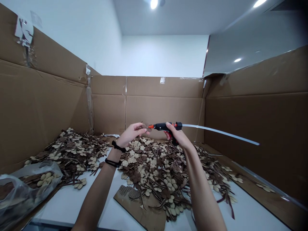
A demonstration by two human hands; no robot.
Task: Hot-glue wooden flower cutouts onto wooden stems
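Note:
My right hand (176,136) is closed round the grip of a black hot glue gun (166,127) with a red trigger and an orange nozzle. A long clear glue stick (221,132) juts out of its back to the right. My left hand (132,133) pinches a small brown wooden piece (144,126) right at the gun's nozzle tip. Both hands are raised above a heap of small wooden leaf and flower cut-outs (154,170), light and dark brown. Black bands circle my left wrist.
Tall cardboard walls (154,102) fence the white table (72,202) on three sides. A clear plastic bag (24,186) with more cut-outs lies at the front left. A flat cardboard scrap (137,205) lies at the front centre. More cut-outs (72,150) pile at the left.

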